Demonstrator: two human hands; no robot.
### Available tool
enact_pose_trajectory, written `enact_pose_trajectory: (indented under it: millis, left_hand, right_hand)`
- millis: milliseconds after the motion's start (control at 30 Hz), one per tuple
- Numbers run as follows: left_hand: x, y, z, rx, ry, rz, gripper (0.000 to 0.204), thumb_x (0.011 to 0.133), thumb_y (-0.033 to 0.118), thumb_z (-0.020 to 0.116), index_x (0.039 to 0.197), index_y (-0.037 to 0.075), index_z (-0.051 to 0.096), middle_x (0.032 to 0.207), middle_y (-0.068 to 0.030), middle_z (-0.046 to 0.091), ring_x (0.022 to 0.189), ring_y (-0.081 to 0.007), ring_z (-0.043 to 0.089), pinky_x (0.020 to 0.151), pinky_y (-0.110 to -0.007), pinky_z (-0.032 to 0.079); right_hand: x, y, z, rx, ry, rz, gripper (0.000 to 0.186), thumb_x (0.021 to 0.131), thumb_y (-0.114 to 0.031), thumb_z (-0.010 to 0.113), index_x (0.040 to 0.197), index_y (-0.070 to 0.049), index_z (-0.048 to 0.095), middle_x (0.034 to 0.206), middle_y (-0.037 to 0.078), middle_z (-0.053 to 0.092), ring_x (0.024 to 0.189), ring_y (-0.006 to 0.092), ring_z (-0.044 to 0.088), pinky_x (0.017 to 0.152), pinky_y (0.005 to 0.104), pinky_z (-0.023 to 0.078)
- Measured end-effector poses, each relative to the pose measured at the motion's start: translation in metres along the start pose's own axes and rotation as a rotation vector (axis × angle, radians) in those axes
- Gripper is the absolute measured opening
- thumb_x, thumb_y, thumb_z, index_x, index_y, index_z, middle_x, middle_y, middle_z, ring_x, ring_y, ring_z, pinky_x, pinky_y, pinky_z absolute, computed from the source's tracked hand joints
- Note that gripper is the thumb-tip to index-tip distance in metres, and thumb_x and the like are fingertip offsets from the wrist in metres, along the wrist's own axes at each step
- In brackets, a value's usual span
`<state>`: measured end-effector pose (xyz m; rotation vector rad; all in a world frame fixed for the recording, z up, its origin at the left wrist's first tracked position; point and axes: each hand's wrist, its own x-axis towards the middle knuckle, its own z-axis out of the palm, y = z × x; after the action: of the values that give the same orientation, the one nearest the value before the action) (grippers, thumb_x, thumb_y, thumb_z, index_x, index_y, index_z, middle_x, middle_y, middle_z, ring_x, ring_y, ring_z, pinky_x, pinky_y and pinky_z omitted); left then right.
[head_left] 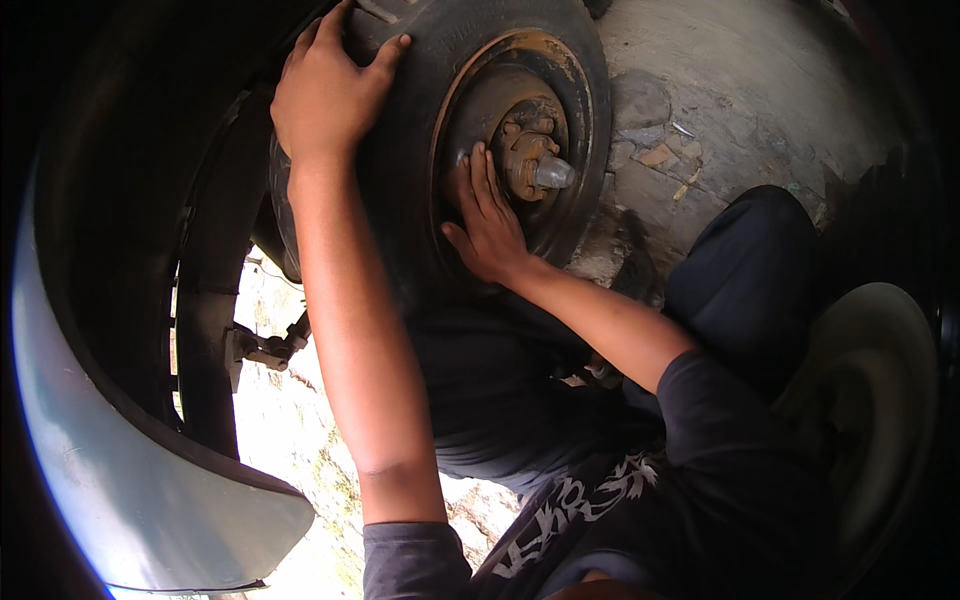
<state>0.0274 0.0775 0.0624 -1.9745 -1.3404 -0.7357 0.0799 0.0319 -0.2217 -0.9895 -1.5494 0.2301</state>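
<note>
A black car tyre (pixel 390 130) stands upright in front of me, fitted on a rusty steel rim (pixel 480 95). At its middle is a hub with rusty nuts (pixel 525 150) and a grey metal centre piece (pixel 553 173) sticking out. My left hand (pixel 330 105) lies over the tread at the tyre's upper left, thumb spread from the fingers; some fingertips are cut off at the top edge. My right hand (pixel 490 220) rests inside the rim, left of the hub, its fingers stretched out against the metal. Neither hand grips a tool.
A dark wheel arch (pixel 130 250) curves along the left, bordered by a shiny pale blue fender (pixel 170 510). A bracket-like metal part (pixel 265 348) shows beneath it. The cracked ground (pixel 690 120) at upper right has small debris. A shadowed round object (pixel 870 390) stands at lower right.
</note>
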Motion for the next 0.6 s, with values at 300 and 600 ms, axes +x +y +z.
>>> enact_pose_trajectory:
  millis: [300, 600]
  left_hand:
    - [-0.005, -0.001, -0.004, 0.012, 0.004, -0.012, 0.082, 0.088, 0.069, 0.077, 0.155, 0.023, 0.063, 0.151, -0.0101, 0.068, 0.139, -0.0338, 0.065, 0.111, -0.050, 0.054]
    - [-0.005, -0.002, -0.005, 0.047, -0.013, -0.036, 0.084, 0.088, 0.071, 0.077, 0.157, 0.026, 0.060, 0.153, -0.0102, 0.067, 0.140, -0.0330, 0.065, 0.112, -0.050, 0.054]
  right_hand:
    - [0.034, -0.004, -0.014, -0.101, 0.030, -0.030, 0.093, 0.107, -0.041, 0.063, 0.169, 0.011, 0.019, 0.178, 0.034, 0.011, 0.166, 0.0508, 0.013, 0.135, 0.0557, 0.021]
    - [-0.018, -0.002, 0.005, -0.056, -0.083, -0.050, 0.090, 0.104, -0.036, 0.068, 0.170, 0.007, 0.025, 0.181, 0.027, 0.012, 0.168, 0.0451, 0.013, 0.134, 0.0574, 0.024]
